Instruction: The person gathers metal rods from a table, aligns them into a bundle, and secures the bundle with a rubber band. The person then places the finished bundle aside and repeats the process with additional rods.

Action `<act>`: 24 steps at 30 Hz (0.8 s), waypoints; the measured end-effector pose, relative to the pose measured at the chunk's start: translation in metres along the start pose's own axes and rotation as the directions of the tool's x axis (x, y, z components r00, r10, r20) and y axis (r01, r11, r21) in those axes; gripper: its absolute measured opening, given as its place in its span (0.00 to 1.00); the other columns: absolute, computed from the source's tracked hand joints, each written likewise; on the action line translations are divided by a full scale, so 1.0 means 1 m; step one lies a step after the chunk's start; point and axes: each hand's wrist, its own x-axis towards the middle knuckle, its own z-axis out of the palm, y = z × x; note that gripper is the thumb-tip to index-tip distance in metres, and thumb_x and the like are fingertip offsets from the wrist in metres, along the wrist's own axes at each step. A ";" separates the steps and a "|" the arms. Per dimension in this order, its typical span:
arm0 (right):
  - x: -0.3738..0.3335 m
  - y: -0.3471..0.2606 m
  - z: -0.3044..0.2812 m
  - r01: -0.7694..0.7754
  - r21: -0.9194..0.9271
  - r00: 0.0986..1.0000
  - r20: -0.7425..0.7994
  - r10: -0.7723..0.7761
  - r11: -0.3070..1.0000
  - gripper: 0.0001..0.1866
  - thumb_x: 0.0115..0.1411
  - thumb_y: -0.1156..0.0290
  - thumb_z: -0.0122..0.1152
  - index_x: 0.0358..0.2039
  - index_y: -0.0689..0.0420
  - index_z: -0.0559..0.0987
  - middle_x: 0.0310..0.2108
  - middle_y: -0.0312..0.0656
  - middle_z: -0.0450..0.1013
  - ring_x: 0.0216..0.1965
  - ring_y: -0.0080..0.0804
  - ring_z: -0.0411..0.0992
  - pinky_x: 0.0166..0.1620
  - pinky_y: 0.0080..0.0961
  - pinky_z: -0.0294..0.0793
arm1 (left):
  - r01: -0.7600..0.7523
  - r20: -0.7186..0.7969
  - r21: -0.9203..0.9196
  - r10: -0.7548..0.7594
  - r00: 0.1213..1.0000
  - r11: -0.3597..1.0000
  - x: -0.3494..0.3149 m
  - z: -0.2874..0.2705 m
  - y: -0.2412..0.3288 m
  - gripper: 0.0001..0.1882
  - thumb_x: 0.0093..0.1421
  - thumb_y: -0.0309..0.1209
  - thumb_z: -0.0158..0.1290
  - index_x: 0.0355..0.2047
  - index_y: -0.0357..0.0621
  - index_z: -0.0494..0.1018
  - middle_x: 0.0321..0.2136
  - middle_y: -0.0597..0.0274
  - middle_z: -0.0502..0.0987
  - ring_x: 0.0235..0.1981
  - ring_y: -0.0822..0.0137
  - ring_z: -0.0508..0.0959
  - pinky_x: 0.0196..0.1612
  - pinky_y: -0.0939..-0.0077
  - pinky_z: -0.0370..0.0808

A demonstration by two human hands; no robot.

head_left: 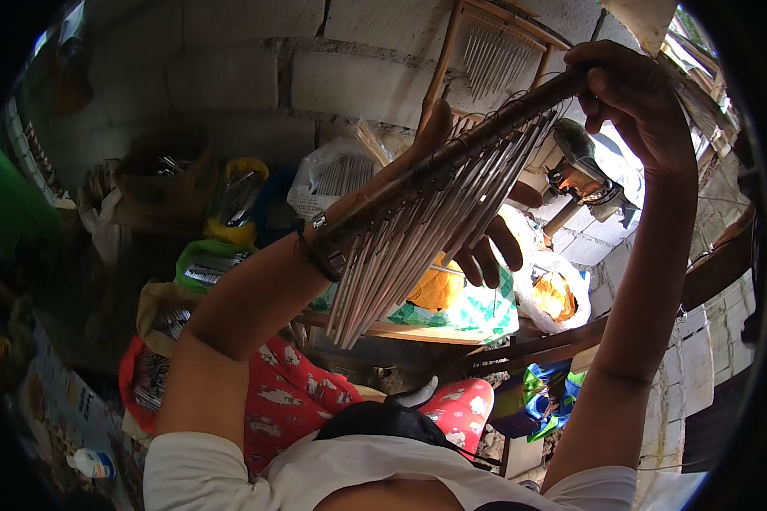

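A bar chime hangs in front of me: a dark wooden stick (pixel 484 134) with many thin metal rods (pixel 418 255) strung along it in a slanting row. My right hand (pixel 629 100) is raised at the upper right, its fingers wrapped round the stick's upper end. Behind the rods is my left hand (pixel 488 254), palm up with fingers and thumb spread, partly hidden by them. The stick's lower end slants down across my left forearm, by the dark wristband (pixel 320 255). Whether the left palm touches the rods I cannot tell.
Against the block wall (pixel 358 81) leans a wooden frame (pixel 439 64) hung with more rods. Bags of metal rods stand at left, among them a clear bag (pixel 337 175) and a yellow one (pixel 240 200). A bench with a green-white cover (pixel 498 315) lies beyond my knees.
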 end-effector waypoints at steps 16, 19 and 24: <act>0.052 0.068 0.047 -0.143 0.175 0.969 0.227 0.101 0.974 0.16 0.56 0.75 0.65 0.45 0.64 0.78 0.37 0.45 0.77 0.36 0.30 0.80 0.36 0.24 0.85 | 0.054 -0.565 0.160 0.046 0.824 0.986 -0.080 0.027 -0.023 0.37 0.59 0.46 0.56 0.60 0.37 0.57 0.26 0.63 0.72 0.14 0.77 0.70 0.15 0.85 0.68; 0.058 0.086 0.061 -0.097 0.285 0.965 0.262 0.020 0.954 0.14 0.56 0.77 0.64 0.43 0.64 0.78 0.42 0.49 0.77 0.37 0.33 0.80 0.40 0.25 0.84 | 0.145 -0.670 0.141 -0.013 0.742 0.979 -0.089 0.026 -0.026 0.28 0.55 0.34 0.63 0.52 0.41 0.62 0.23 0.68 0.70 0.15 0.81 0.69 0.16 0.85 0.68; 0.066 0.108 0.077 -0.131 0.395 0.955 0.296 0.009 0.909 0.13 0.56 0.80 0.63 0.43 0.64 0.78 0.44 0.51 0.75 0.39 0.34 0.80 0.41 0.25 0.84 | 0.177 -0.747 0.262 0.083 0.659 0.949 -0.097 0.020 -0.036 0.28 0.53 0.27 0.64 0.51 0.43 0.63 0.24 0.70 0.69 0.17 0.82 0.70 0.18 0.85 0.68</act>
